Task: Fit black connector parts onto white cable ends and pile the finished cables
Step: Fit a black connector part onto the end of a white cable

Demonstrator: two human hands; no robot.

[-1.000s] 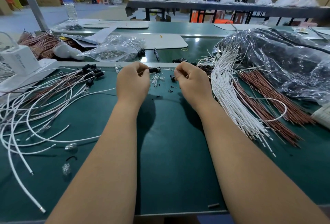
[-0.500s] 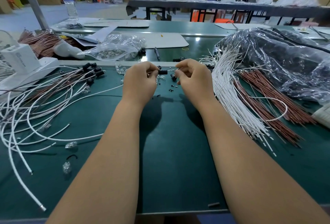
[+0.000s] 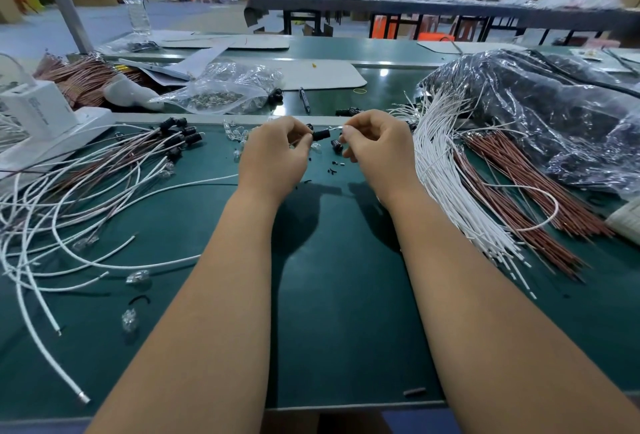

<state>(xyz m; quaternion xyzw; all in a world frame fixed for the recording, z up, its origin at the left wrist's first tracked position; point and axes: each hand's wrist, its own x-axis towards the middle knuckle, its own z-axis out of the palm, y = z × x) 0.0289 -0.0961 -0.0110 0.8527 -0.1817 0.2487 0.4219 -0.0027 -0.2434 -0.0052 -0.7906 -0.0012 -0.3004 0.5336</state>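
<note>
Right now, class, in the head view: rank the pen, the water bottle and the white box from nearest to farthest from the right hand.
1. Pen: just beyond the right hand, slightly to its left, past the table's raised strip.
2. White box: far left, on the white base.
3. Water bottle: far back left, standing by the grey pole.

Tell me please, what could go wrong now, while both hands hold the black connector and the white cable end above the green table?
1. The black connector is pinched only by fingertips between the left hand and right hand; it may slip and drop among the small black bits lying below, where it would be hard to find.
2. The loose white cables lie right beside the right wrist; a sideways move could drag or tangle them.
</note>
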